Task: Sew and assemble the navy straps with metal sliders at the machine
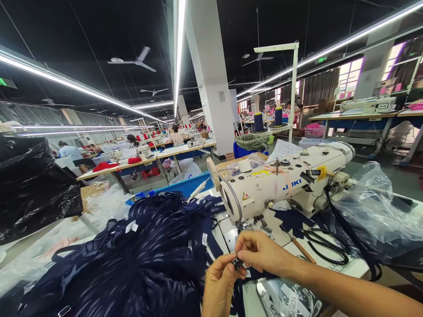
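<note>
My left hand (220,281) and my right hand (261,253) meet just below the needle end of a white JUKI sewing machine (284,182). Both pinch a small dark piece (237,263) between their fingertips; what it is I cannot make out. A large heap of navy straps (145,255) lies to the left of my hands and spreads across the table. Black scissors (325,244) and a wooden-handled tool (302,250) lie on the machine bed to the right of my right hand.
Clear plastic bags (380,207) lie at the right, a black plastic bag (29,185) at the left. Two thread cones (268,119) stand on a stand behind the machine. A blue bin (185,185), a white pillar (213,79) and rows of sewing tables with people fill the hall.
</note>
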The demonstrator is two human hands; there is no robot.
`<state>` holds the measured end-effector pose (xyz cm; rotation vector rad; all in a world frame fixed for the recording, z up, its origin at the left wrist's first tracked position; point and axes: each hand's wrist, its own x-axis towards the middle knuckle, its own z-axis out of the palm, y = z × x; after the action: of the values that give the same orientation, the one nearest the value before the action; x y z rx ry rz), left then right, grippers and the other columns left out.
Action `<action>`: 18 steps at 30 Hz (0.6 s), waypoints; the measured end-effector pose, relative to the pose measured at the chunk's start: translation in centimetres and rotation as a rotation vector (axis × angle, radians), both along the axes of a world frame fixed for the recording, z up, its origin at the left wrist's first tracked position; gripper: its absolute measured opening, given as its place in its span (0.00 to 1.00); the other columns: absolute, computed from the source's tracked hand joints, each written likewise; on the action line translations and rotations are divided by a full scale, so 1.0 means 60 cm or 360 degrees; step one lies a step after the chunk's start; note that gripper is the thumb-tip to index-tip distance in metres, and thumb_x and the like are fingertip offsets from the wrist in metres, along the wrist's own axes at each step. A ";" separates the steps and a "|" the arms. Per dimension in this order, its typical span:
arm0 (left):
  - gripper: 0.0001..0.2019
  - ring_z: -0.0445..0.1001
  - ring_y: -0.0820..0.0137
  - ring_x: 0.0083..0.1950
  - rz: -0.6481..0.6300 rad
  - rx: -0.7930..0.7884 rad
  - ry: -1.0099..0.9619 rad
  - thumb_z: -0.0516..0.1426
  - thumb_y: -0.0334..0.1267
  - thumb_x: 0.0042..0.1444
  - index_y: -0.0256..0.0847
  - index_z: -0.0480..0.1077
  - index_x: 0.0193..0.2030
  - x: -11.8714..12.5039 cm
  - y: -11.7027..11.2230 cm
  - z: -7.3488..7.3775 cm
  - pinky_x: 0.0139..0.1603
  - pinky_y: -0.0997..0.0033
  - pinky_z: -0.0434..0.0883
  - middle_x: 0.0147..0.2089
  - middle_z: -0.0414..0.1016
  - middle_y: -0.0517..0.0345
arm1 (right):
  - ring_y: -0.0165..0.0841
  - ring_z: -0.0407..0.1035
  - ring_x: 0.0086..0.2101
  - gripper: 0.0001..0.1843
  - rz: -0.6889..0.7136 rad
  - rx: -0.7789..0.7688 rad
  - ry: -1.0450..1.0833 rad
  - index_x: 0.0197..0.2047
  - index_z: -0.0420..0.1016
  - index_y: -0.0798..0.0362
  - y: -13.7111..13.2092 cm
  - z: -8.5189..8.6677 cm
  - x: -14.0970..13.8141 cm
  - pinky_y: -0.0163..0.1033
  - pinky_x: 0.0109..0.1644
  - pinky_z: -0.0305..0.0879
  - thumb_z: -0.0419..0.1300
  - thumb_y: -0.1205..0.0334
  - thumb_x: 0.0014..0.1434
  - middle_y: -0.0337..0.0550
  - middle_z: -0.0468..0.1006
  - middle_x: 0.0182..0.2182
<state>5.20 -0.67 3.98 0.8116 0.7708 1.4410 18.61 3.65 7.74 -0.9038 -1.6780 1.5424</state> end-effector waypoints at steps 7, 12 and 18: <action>0.10 0.71 0.74 0.23 -0.0060 0.0077 0.0069 0.65 0.42 0.37 0.40 0.77 0.28 -0.013 0.018 -0.031 0.28 0.76 0.69 0.25 0.76 0.55 | 0.19 0.51 0.12 0.05 0.0157 -0.0089 0.0070 0.28 0.62 0.55 0.011 -0.008 0.005 0.26 0.15 0.45 0.54 0.69 0.44 0.27 0.62 0.12; 0.09 0.71 0.74 0.24 -0.0072 0.0061 0.0134 0.64 0.41 0.38 0.41 0.77 0.28 -0.012 0.015 -0.021 0.29 0.76 0.68 0.26 0.76 0.56 | 0.19 0.51 0.12 0.06 0.0203 -0.0130 0.0085 0.28 0.61 0.55 0.015 -0.016 0.006 0.26 0.15 0.44 0.54 0.68 0.43 0.27 0.62 0.12; 0.10 0.70 0.75 0.24 -0.0079 0.0020 0.0195 0.65 0.41 0.37 0.41 0.77 0.28 -0.009 0.006 -0.003 0.30 0.76 0.68 0.26 0.75 0.57 | 0.19 0.52 0.13 0.06 0.0222 -0.0159 0.0028 0.28 0.60 0.55 0.013 -0.007 0.007 0.26 0.15 0.45 0.53 0.69 0.42 0.27 0.63 0.13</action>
<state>4.66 -0.28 3.82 0.9292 0.8291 1.3627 19.05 4.40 7.32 -0.8361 -1.6948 1.7355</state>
